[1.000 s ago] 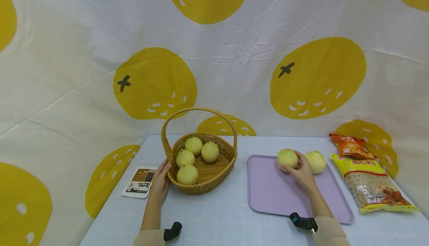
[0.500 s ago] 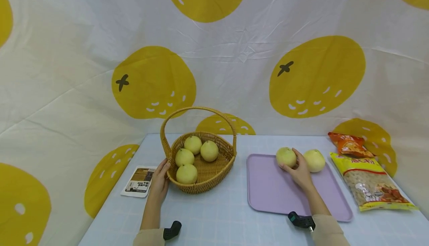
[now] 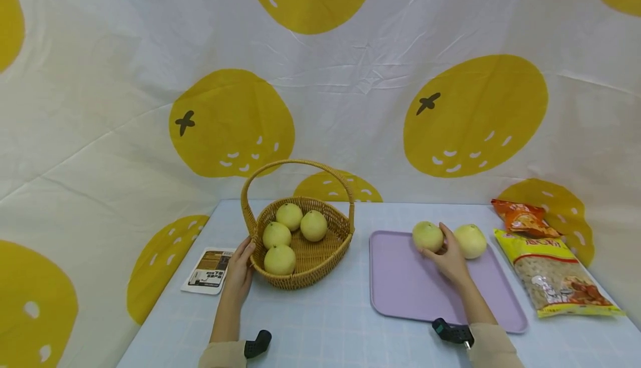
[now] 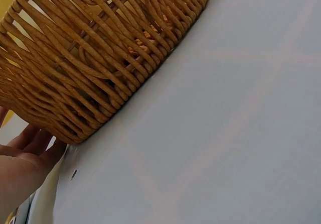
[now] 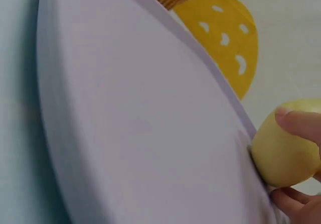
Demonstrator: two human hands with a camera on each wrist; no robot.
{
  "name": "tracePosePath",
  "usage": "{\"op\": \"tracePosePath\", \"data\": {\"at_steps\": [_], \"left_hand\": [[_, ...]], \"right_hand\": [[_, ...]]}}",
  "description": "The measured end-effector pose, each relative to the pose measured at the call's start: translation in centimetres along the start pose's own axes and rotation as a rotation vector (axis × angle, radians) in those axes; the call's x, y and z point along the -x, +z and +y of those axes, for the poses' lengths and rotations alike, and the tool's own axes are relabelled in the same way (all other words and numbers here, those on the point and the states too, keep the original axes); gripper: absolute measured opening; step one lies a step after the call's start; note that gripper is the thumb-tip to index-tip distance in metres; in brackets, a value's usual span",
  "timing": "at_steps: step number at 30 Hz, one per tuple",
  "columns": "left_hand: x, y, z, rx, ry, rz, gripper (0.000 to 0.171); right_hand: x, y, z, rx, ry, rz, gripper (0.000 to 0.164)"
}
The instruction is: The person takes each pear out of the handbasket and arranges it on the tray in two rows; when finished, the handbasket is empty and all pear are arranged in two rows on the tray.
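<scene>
Scarcely anything had moved since the earlier frame. Right hand [image 3: 453,260] grasped a fruit [image 3: 425,236] at its ten o'clock, thumb and fingers curled round. Colour pale yellow-green; form nearly round, no clear long axis. Position near the twelve-o'clock rim of the tray [image 3: 400,287]; contact unclear. Basket [image 3: 320,256] lay at nine o'clock; left hand [image 3: 239,273], nearer it, rested unclenched against its eight-o'clock side.
</scene>
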State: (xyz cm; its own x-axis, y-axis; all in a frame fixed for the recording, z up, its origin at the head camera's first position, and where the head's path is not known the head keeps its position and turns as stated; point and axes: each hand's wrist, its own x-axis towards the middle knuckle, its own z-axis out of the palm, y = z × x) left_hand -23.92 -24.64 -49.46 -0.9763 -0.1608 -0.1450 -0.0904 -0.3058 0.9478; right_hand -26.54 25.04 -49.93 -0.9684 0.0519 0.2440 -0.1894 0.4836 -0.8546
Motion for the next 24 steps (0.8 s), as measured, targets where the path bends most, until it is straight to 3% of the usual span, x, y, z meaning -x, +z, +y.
{"op": "tracePosePath", "data": {"at_steps": [6,13,18,24], "left_hand": [[0.0,0.1,0.0,0.019,-0.004,-0.001,0.064],[0.0,0.2,0.0,0.016,0.002,-0.003,0.064],[0.0,0.1,-0.1,0.015,0.007,-0.003,0.065],[-0.1,0.0,-0.1,0.033,-0.010,0.000,0.064]], "right_hand": [[0.4,-0.6,-1.4,0.041,-0.025,-0.037,0.093],[0.8,-1.2,-4.2,0.152,-0.139,0.078,0.084],[0.7,-1.4,-5.9,0.097,-0.171,0.093,0.081],[0.8,-1.1,-8.1,-0.060,-0.150,0.002,0.080]]}}
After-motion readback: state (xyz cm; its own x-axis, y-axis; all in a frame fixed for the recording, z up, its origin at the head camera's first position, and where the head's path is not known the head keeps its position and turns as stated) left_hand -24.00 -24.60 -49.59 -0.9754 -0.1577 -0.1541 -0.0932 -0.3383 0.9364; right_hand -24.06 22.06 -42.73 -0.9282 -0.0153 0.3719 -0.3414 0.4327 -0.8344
